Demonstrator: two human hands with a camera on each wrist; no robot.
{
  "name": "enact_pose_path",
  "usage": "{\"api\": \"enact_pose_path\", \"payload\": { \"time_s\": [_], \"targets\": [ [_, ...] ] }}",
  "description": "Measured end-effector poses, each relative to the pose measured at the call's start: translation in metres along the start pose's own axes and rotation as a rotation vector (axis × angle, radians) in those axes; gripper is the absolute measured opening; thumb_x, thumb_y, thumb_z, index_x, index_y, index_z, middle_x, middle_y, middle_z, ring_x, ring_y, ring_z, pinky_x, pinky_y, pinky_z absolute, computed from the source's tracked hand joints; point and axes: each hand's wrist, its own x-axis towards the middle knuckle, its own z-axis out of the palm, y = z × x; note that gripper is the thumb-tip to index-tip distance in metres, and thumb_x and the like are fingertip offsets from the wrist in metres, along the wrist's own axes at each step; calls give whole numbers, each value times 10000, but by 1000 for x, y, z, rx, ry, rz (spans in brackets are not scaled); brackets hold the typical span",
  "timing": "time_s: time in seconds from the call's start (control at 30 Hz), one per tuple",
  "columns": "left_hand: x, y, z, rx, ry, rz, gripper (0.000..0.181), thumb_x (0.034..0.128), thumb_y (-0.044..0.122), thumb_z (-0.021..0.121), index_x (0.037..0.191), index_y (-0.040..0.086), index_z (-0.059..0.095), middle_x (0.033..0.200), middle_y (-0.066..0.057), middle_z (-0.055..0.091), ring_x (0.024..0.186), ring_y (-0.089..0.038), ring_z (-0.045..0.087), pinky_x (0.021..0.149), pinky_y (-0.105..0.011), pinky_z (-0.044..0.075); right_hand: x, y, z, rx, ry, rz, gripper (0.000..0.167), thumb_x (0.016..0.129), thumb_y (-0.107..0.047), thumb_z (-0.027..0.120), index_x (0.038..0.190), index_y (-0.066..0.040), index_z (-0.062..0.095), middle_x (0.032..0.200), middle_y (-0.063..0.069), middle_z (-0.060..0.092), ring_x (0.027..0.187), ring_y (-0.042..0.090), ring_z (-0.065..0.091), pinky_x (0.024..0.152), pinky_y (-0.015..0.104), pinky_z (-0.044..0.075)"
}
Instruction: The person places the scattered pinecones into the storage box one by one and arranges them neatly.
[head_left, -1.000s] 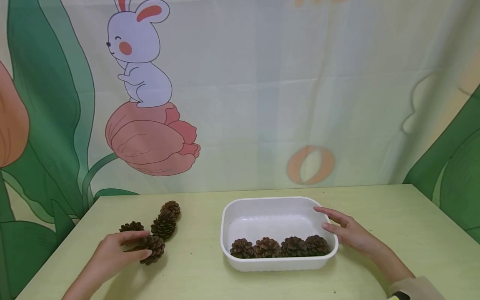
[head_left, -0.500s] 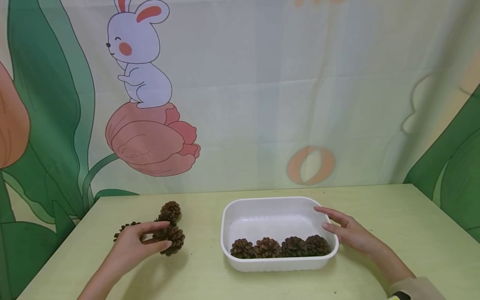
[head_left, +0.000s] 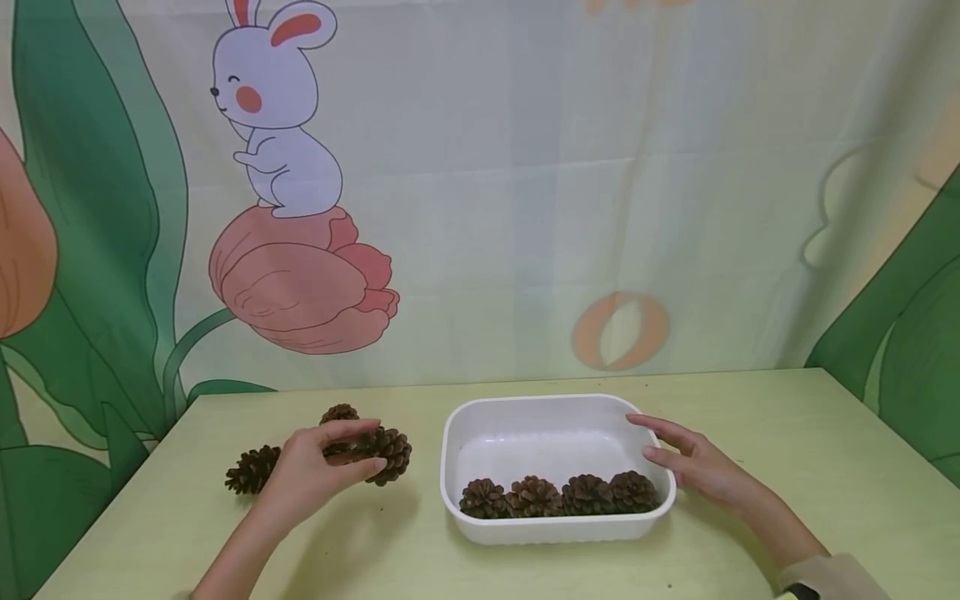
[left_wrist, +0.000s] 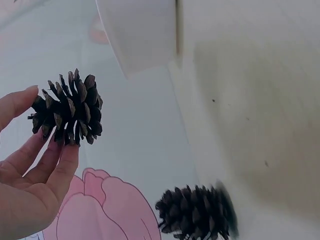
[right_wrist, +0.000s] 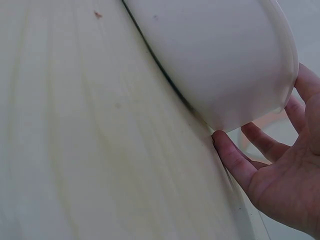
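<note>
I see the desk (head_left: 817, 454) extending in front and to the right of the white tray (head_left: 558, 531), the desk's far edge close behind. Left of the tray, the left hand (head_left: 303, 471) pinches a raised pinecone (head_left: 392, 457); the right hand (head_left: 705, 471), fingers spread, touches the tray's right end.

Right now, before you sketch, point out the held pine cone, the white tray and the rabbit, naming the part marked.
Held pine cone (head_left: 393, 455): head view, on its exposed scales.
White tray (head_left: 551, 531): head view, on its near outer wall.
Rabbit (head_left: 300, 171): head view, on its printed body.
</note>
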Motion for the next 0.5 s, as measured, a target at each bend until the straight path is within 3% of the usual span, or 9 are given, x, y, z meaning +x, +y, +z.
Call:
{"api": "enact_pose_path", "payload": {
  "time_s": [0.5],
  "targets": [
    [18, 24, 29, -106, -28, 85, 399, 728, 102, 761, 1113, 91, 658, 1155, -80, 612, 1128, -240, 535, 898, -295, 483, 1, 2, 0, 6, 2, 7, 446, 936, -179, 516, 1369, -145, 418, 1447, 294, 117, 1004, 160, 561, 772, 316, 538]
  ]
}}
